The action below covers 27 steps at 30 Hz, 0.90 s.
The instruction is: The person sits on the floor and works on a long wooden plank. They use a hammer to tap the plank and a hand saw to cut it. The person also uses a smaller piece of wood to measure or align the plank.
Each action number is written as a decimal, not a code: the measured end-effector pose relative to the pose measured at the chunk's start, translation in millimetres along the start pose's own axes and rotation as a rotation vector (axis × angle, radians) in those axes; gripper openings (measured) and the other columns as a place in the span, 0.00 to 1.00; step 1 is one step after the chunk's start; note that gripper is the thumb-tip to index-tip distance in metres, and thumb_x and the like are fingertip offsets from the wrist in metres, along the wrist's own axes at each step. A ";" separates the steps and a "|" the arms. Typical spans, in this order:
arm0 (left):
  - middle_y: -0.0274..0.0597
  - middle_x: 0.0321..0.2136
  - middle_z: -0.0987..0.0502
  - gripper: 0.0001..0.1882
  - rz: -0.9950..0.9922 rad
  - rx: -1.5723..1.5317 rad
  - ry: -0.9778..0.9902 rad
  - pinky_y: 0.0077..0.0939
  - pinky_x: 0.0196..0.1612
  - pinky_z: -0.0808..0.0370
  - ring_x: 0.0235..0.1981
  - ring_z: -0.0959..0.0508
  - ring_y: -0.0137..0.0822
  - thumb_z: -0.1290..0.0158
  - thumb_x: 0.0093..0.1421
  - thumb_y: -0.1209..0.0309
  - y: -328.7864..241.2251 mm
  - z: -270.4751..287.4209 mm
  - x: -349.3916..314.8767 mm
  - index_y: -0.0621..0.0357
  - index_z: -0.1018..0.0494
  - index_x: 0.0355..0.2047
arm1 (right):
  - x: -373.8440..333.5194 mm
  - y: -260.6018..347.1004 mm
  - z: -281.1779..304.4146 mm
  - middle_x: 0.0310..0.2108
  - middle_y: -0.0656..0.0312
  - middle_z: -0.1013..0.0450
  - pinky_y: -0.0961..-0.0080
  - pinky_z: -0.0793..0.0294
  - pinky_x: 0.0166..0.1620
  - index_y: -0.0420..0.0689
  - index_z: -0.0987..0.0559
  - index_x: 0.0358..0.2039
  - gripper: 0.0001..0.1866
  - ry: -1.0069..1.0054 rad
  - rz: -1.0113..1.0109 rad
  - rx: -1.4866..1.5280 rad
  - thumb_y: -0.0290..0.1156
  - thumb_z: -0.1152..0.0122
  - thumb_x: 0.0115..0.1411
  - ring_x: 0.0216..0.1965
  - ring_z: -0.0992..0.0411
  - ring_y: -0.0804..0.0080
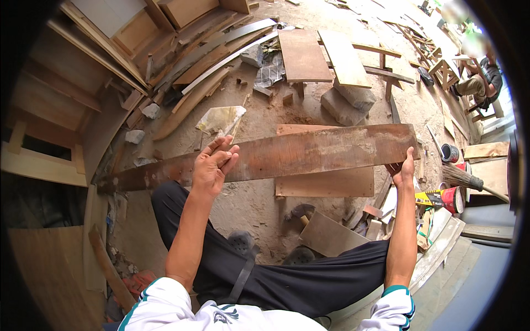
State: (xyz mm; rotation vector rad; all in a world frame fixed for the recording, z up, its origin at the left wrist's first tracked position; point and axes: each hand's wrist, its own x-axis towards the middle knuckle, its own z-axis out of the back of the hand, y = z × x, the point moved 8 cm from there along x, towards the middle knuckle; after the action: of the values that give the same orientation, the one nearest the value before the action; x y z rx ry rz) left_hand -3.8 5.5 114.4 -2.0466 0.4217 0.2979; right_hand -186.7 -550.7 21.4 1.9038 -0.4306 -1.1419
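Holding long brown board (265,159) across mid-frame, slanting down toward the left.
Grasping its right end with right hand (404,166), thumb at the edge, fingers beneath; holding left hand (213,164) over the board with fingers loosely bent, not clasping it. Probably best to grip firmly at right, steady near mid-length with left, and avoid sliding skin along the rough face. Cannot tell about support at far left.

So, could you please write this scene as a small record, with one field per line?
left hand: raised in front of the long brown plank, fingers loosely bent; contact unclear
right hand: holds that plank's right end
below plank: light brown board
right side: broom, red tin
far: tan board and pale board, side by side
far right: another person
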 end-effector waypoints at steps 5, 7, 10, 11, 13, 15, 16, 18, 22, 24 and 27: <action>0.51 0.59 0.29 0.23 0.086 -0.081 0.032 0.28 0.50 0.14 0.52 0.20 0.44 0.45 0.55 0.90 15.1 -24.4 -22.5 0.63 0.31 0.51 | 4.4 -0.6 5.7 0.54 0.50 0.27 0.52 0.26 0.55 0.44 0.29 0.60 0.39 0.019 0.008 -0.036 0.67 0.60 0.68 0.53 0.27 0.54; 0.52 0.61 0.31 0.24 0.107 -0.092 0.050 0.28 0.51 0.15 0.53 0.21 0.44 0.44 0.54 0.91 19.9 -36.1 -33.1 0.62 0.31 0.51 | 4.6 -1.0 6.6 0.50 0.51 0.24 0.56 0.23 0.52 0.44 0.27 0.58 0.40 0.027 0.011 -0.045 0.69 0.60 0.67 0.48 0.25 0.56; 0.50 0.61 0.32 0.25 0.126 -0.096 0.087 0.30 0.51 0.15 0.53 0.21 0.43 0.45 0.54 0.91 27.3 -53.3 -50.1 0.61 0.32 0.51 | 6.0 -2.1 8.4 0.49 0.51 0.24 0.56 0.23 0.51 0.44 0.27 0.58 0.40 0.008 0.024 -0.062 0.69 0.60 0.67 0.48 0.24 0.56; 0.49 0.60 0.32 0.25 0.128 -0.101 0.101 0.30 0.51 0.15 0.52 0.21 0.43 0.45 0.55 0.91 30.2 -59.1 -55.0 0.61 0.32 0.52 | 6.3 -2.1 8.3 0.49 0.51 0.24 0.56 0.24 0.52 0.44 0.27 0.58 0.40 0.010 0.029 -0.066 0.69 0.60 0.67 0.48 0.25 0.56; 0.47 0.59 0.32 0.26 0.157 -0.100 0.111 0.30 0.52 0.16 0.52 0.21 0.42 0.45 0.55 0.91 37.7 -69.1 -63.5 0.61 0.33 0.53 | 7.1 -0.8 8.5 0.49 0.51 0.23 0.55 0.24 0.52 0.44 0.27 0.58 0.41 0.011 0.042 -0.075 0.69 0.61 0.67 0.48 0.25 0.57; 0.46 0.58 0.31 0.26 0.150 -0.096 0.118 0.28 0.53 0.17 0.51 0.21 0.40 0.45 0.55 0.92 41.8 -79.4 -70.7 0.61 0.33 0.53 | 7.2 -0.6 9.9 0.52 0.50 0.25 0.51 0.25 0.54 0.43 0.29 0.59 0.40 0.006 0.037 -0.095 0.68 0.61 0.67 0.51 0.26 0.54; 0.45 0.57 0.31 0.27 0.143 -0.094 0.120 0.27 0.53 0.17 0.51 0.20 0.40 0.45 0.55 0.92 43.5 -82.9 -73.4 0.60 0.33 0.54 | 6.5 -0.5 8.4 0.53 0.50 0.26 0.49 0.25 0.55 0.43 0.30 0.60 0.40 0.006 0.035 -0.105 0.67 0.61 0.68 0.53 0.27 0.53; 0.49 0.60 0.32 0.27 0.143 -0.053 0.137 0.27 0.54 0.18 0.50 0.21 0.38 0.44 0.55 0.92 49.5 -88.2 -77.0 0.60 0.33 0.54 | 4.1 0.0 6.9 0.53 0.49 0.26 0.48 0.24 0.54 0.43 0.30 0.60 0.40 0.000 0.043 -0.112 0.67 0.61 0.68 0.52 0.26 0.53; 0.50 0.59 0.31 0.27 0.166 0.006 0.136 0.26 0.53 0.18 0.49 0.21 0.36 0.44 0.56 0.91 58.7 -97.1 -78.5 0.61 0.33 0.55 | -2.0 0.8 2.1 0.53 0.49 0.26 0.48 0.24 0.54 0.43 0.30 0.60 0.40 0.008 0.039 -0.128 0.67 0.62 0.68 0.52 0.26 0.53; 0.49 0.57 0.29 0.26 0.153 0.043 0.155 0.25 0.52 0.18 0.49 0.20 0.35 0.44 0.57 0.90 59.0 -101.8 -79.1 0.61 0.33 0.55 | -3.5 3.2 1.4 0.53 0.49 0.26 0.49 0.24 0.54 0.42 0.30 0.60 0.40 0.002 0.053 -0.136 0.67 0.63 0.69 0.52 0.26 0.53; 0.48 0.54 0.26 0.25 0.147 0.076 0.198 0.23 0.51 0.18 0.48 0.20 0.32 0.43 0.59 0.88 63.5 -103.8 -79.2 0.63 0.34 0.56 | -3.9 3.2 1.7 0.52 0.49 0.26 0.49 0.24 0.54 0.42 0.30 0.59 0.40 -0.008 0.062 -0.139 0.67 0.63 0.69 0.52 0.26 0.54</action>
State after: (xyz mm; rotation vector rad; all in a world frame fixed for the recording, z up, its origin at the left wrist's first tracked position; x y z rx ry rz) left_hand -98.4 -100.4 144.5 -1.9816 0.6967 0.1643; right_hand -189.8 -550.9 25.7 1.7548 -0.4013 -1.1098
